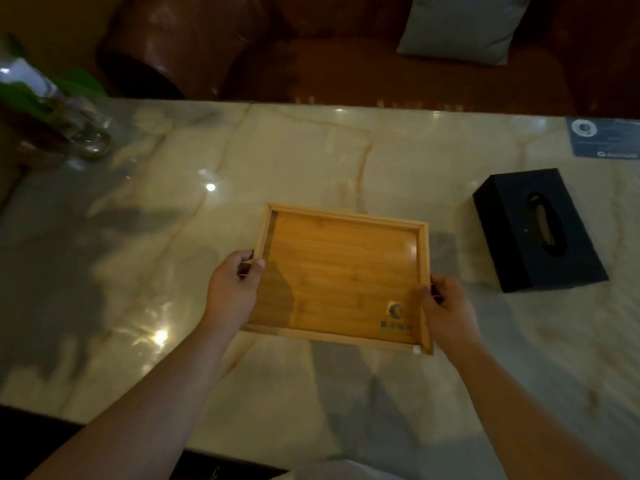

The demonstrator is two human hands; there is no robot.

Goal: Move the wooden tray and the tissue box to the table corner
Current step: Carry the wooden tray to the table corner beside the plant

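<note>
Left hand (232, 289) and right hand (446, 306) both closed on tray (341, 271) side rims, thumbs on top, tissue box (536, 230) at 2 o'clock, apart.

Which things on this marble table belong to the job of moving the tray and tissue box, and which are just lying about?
Part of the job:
- wooden tray, held at its sides by the left hand and right hand
- black tissue box, untouched

Just lying about:
- glass vase with green leaves
- blue card
- grey cushion behind the table
</note>
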